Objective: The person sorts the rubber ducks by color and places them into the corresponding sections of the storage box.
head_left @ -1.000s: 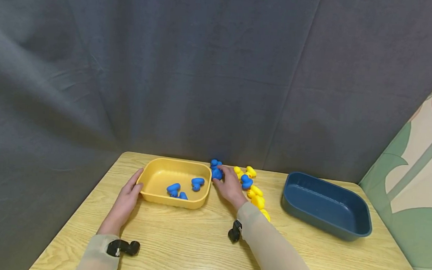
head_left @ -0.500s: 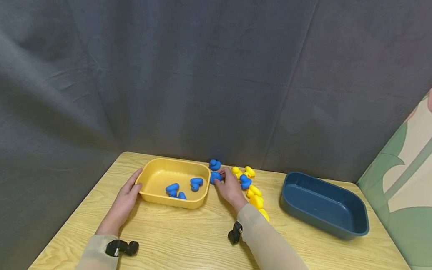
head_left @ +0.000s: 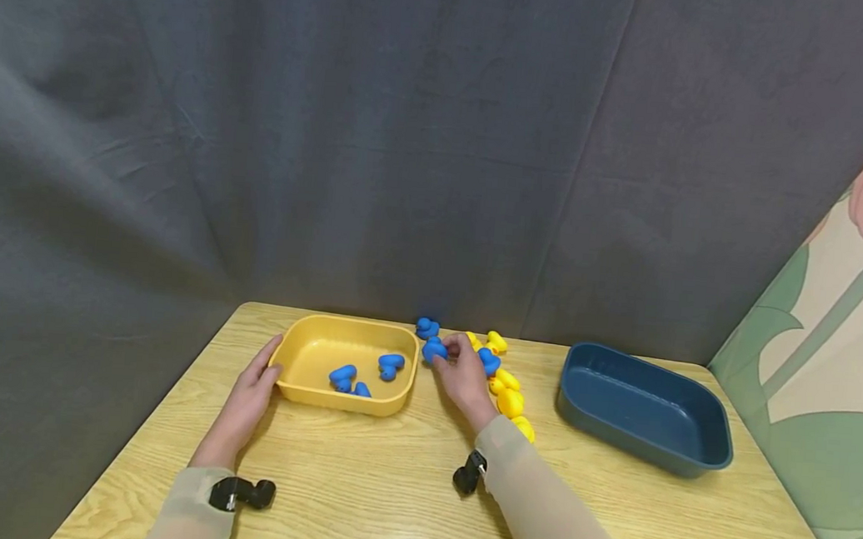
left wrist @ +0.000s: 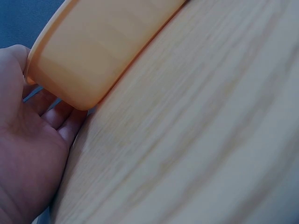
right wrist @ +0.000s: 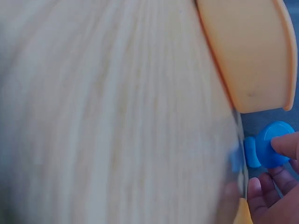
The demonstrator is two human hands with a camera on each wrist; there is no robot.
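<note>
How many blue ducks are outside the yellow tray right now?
3: a held duck pinched by the right hand, a rear duck near the curtain, and a third duck beside some yellow ducks. That hand may hide others.

Ducks [head_left: 510,403] lie between the left tray [head_left: 311,356] and right tray [head_left: 643,404].

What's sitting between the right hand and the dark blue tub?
In the head view, one loose blue duck and several yellow ducks lie between the right hand and the dark blue tub.

A dark curtain [head_left: 410,151] hangs behind the wooden table [head_left: 356,481].
</note>
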